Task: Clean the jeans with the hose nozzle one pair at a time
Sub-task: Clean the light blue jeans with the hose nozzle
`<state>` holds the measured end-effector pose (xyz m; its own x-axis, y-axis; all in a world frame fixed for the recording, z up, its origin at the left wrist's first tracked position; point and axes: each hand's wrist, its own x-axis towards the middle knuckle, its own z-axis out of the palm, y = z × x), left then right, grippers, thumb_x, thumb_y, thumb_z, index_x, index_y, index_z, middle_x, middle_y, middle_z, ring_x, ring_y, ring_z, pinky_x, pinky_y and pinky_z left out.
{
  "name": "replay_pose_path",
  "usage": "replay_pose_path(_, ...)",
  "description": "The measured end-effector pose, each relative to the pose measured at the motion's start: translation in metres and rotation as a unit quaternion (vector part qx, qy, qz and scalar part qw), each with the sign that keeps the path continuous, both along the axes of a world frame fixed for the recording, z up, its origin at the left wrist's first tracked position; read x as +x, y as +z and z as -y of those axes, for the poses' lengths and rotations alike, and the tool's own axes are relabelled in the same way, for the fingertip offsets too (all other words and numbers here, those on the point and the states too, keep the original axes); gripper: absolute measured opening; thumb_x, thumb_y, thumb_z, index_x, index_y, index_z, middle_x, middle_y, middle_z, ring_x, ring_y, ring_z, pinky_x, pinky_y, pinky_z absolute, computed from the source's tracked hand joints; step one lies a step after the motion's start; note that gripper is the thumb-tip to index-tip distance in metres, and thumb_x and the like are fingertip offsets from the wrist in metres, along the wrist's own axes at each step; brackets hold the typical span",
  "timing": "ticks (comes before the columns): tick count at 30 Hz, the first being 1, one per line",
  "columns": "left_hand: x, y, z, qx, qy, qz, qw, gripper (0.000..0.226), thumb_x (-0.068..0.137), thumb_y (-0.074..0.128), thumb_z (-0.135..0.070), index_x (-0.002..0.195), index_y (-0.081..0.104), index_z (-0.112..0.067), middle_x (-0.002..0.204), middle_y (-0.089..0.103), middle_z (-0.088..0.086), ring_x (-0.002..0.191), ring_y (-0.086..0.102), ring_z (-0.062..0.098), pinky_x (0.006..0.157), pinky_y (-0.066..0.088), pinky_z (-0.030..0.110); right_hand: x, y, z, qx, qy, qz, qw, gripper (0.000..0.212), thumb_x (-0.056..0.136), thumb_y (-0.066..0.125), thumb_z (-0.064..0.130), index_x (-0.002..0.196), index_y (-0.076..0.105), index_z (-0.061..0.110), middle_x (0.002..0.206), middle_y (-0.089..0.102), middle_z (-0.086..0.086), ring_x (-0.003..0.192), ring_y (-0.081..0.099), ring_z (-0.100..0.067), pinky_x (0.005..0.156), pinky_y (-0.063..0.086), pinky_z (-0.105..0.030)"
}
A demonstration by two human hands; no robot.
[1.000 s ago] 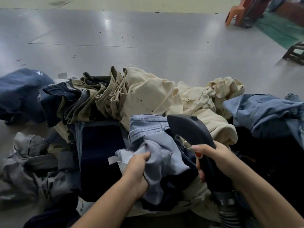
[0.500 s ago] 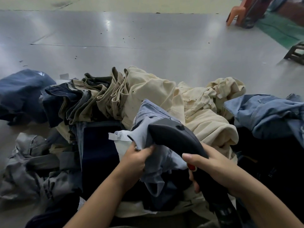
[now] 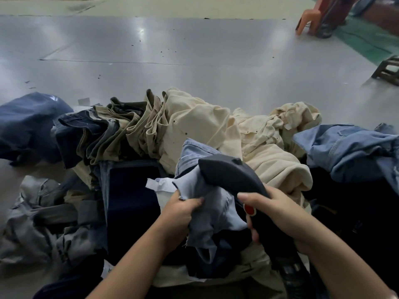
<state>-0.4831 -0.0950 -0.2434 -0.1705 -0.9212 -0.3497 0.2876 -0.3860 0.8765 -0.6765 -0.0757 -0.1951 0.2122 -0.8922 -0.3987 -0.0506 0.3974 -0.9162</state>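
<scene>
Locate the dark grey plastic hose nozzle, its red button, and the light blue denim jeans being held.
Dark grey plastic hose nozzle (image 3: pixel 228 172), head view, curved upper body.
Red button (image 3: pixel 249 209), head view, its centre.
Light blue denim jeans (image 3: pixel 216 210), head view, bunched fabric between the hands.

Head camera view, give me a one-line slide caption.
Left hand bunches light-blue jeans against the hose nozzle held by the right hand.

The head camera looks forward and down, close over a clothes pile (image 3: pixel 194 134) on the floor (image 3: pixel 172 50).
</scene>
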Motion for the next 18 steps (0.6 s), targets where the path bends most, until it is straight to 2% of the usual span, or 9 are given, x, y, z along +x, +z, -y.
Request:
replay_pose_path(3, -0.001, -0.009, -0.003, 0.030, -0.065, 0.056, 0.996, 0.036, 0.089, 0.054, 0.008, 0.124, 0.055, -0.003, 0.109, 0.069, 0.020, 0.102, 0.067, 0.032, 0.088, 0.054, 0.042, 0.002, -0.002, 0.017, -0.014, -0.086, 0.032, 0.996, 0.025, 0.086, 0.066, 0.024, 0.076, 0.052, 0.006, 0.056, 0.052, -0.015, 0.041, 0.052, -0.025, 0.043, 0.046, -0.030)
replay_pose_path(5, -0.002, -0.015, -0.004, 0.028, -0.166, 0.174, 0.970, 0.031, 0.090, 0.059, -0.001, 0.119, 0.057, -0.011, 0.104, 0.072, 0.007, 0.100, 0.067, 0.019, 0.088, 0.054, 0.033, -0.001, -0.007, 0.029, -0.015, -0.127, 0.043, 0.991, 0.026, 0.087, 0.066, 0.026, 0.080, 0.051, 0.006, 0.058, 0.053, -0.016, 0.043, 0.052, -0.025, 0.045, 0.048, -0.030)
replay_pose_path(7, 0.003, -0.020, 0.001, 0.000, -0.318, 0.363, 0.876, 0.026, 0.095, 0.054, -0.020, 0.119, 0.059, -0.013, 0.112, 0.069, 0.003, 0.105, 0.063, 0.014, 0.090, 0.048, 0.024, -0.005, -0.015, 0.035, -0.012, -0.148, 0.036, 0.988, 0.026, 0.086, 0.066, 0.027, 0.083, 0.051, 0.006, 0.060, 0.053, -0.016, 0.045, 0.052, -0.026, 0.046, 0.048, -0.031)
replay_pose_path(9, 0.022, -0.021, 0.009, 0.030, -0.444, 0.535, 0.718, 0.050, 0.097, 0.042, -0.047, 0.131, 0.054, -0.011, 0.131, 0.057, 0.010, 0.117, 0.053, 0.022, 0.092, 0.039, 0.023, -0.008, -0.026, 0.036, -0.009, -0.151, 0.026, 0.988, 0.025, 0.085, 0.067, 0.027, 0.081, 0.051, 0.007, 0.060, 0.052, -0.016, 0.044, 0.052, -0.026, 0.047, 0.048, -0.033)
replay_pose_path(11, 0.050, -0.020, 0.023, 0.084, -0.440, 0.646, 0.619, 0.074, 0.088, 0.030, -0.072, 0.130, 0.055, -0.016, 0.134, 0.055, 0.009, 0.120, 0.053, 0.025, 0.095, 0.039, 0.030, -0.012, -0.036, 0.034, -0.002, -0.152, 0.018, 0.988, 0.027, 0.084, 0.068, 0.026, 0.078, 0.051, 0.007, 0.058, 0.053, -0.015, 0.043, 0.053, -0.026, 0.046, 0.049, -0.034)
replay_pose_path(13, 0.071, -0.014, 0.038, 0.066, -0.309, 0.723, 0.614, 0.082, 0.079, 0.024, -0.084, 0.113, 0.064, -0.022, 0.121, 0.062, 0.005, 0.108, 0.059, 0.024, 0.083, 0.043, 0.033, -0.016, -0.043, 0.031, 0.006, -0.152, 0.011, 0.988, 0.028, 0.084, 0.070, 0.027, 0.081, 0.051, 0.006, 0.056, 0.054, -0.013, 0.044, 0.054, -0.026, 0.047, 0.050, -0.035)
replay_pose_path(15, 0.076, -0.015, 0.051, -0.017, -0.180, 0.766, 0.618, 0.059, 0.084, 0.032, -0.073, 0.099, 0.063, -0.026, 0.109, 0.066, 0.001, 0.097, 0.061, 0.023, 0.072, 0.040, 0.031, -0.019, -0.047, 0.029, 0.010, -0.153, 0.013, 0.988, 0.030, 0.083, 0.070, 0.028, 0.085, 0.050, 0.005, 0.056, 0.054, -0.013, 0.044, 0.054, -0.027, 0.049, 0.051, -0.036)
replay_pose_path(17, 0.067, -0.028, 0.056, -0.082, -0.131, 0.755, 0.637, 0.036, 0.088, 0.044, -0.054, 0.111, 0.055, -0.028, 0.118, 0.061, 0.001, 0.104, 0.059, 0.024, 0.075, 0.044, 0.033, -0.020, -0.049, 0.028, 0.009, -0.148, 0.011, 0.989, 0.030, 0.085, 0.069, 0.027, 0.086, 0.049, 0.005, 0.056, 0.054, -0.012, 0.044, 0.054, -0.027, 0.049, 0.051, -0.037)
replay_pose_path(18, 0.060, -0.038, 0.055, -0.086, -0.157, 0.744, 0.643, 0.046, 0.088, 0.049, -0.049, 0.128, 0.046, -0.027, 0.130, 0.053, 0.003, 0.115, 0.054, 0.026, 0.083, 0.046, 0.036, -0.019, -0.049, 0.028, 0.006, -0.143, 0.008, 0.990, 0.029, 0.086, 0.068, 0.027, 0.087, 0.049, 0.005, 0.056, 0.054, -0.012, 0.045, 0.054, -0.027, 0.049, 0.050, -0.037)
